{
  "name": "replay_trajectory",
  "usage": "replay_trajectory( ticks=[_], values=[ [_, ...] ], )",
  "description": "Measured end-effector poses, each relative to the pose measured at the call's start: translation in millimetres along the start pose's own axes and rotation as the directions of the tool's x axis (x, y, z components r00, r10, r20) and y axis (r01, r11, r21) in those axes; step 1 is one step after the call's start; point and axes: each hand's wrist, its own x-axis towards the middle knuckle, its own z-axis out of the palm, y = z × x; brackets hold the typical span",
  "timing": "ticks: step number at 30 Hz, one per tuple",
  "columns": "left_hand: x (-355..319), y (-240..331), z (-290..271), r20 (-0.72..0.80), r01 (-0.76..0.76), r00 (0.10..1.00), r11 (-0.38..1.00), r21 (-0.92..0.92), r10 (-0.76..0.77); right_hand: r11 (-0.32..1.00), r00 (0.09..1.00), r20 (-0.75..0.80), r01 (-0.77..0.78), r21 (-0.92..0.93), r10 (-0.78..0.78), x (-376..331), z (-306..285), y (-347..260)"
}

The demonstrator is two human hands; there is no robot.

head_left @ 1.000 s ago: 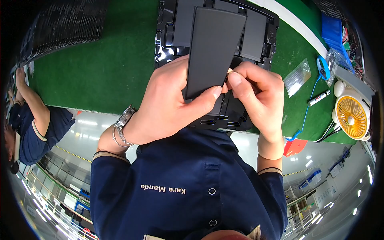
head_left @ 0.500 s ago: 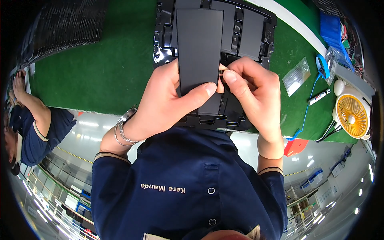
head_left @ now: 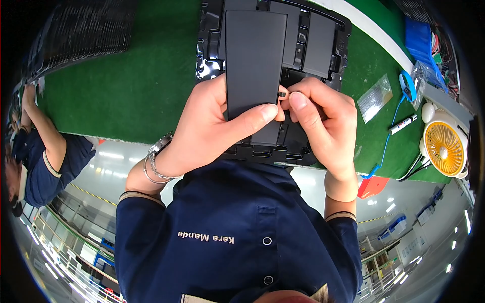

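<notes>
My left hand (head_left: 222, 118) grips a flat black battery pack (head_left: 255, 63), its thumb across the near end and its fingers underneath. The pack is held above a black plastic tray (head_left: 207, 66), its long side pointing away from me. A small dark tab (head_left: 282, 94) sticks out of the pack's right edge, with left fingertips showing behind it. Right beside that tab, my right hand (head_left: 323, 113) has thumb and forefinger pinched together; what lies between them, if anything, is hidden. More flat black packs (head_left: 319, 44) lie in the tray's compartments.
On the green table (head_left: 151, 96) at right are a clear plastic bag (head_left: 375, 98), a marker (head_left: 403, 123), a blue strap with coiled cord (head_left: 407, 85), and a white-and-yellow fan (head_left: 444, 146). Stacked black trays (head_left: 83, 35) stand far left. Another person's arm (head_left: 44, 121) is at left.
The pack has shifted very slightly to the right. My right thumb and forefinger have moved a little right, and the small tab shows more plainly.
</notes>
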Motion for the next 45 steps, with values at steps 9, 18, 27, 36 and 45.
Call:
replay_trajectory(
  ticks=[9, 18, 27, 36, 45],
  values=[
    [0.2, -0.5, 0.4, -0.041, -0.054, 0.997, 0.985, 0.163, 0.061, 0.999, 0.999, -0.014, 0.039, -0.028, -0.04, -1.2, 2.7, -0.3],
    [-0.2, 1.2, 0.9, -0.045, -0.029, 0.998, 0.987, 0.157, 0.037, 0.998, 0.999, -0.007, 0.038, -0.042, -0.038, -1.1, 2.8, -1.1],
    [0.2, 0.4, -0.2, -0.047, -0.035, 0.998, 0.982, 0.183, 0.044, 0.998, 1.0, -0.002, 0.03, -0.053, -0.03, -1.2, 1.9, -0.8],
    [0.0, 0.8, 1.5, -0.058, -0.016, 0.998, 0.986, 0.167, 0.026, 0.989, 0.994, -0.039, 0.097, -0.114, -0.102, -1.0, 3.9, -0.8],
    [-0.5, 2.8, 2.4, -0.068, -0.008, 0.997, 0.973, 0.23, 0.025, 0.969, 0.987, -0.002, 0.159, -0.189, -0.162, 1.7, 0.2, -5.6]
  ],
)
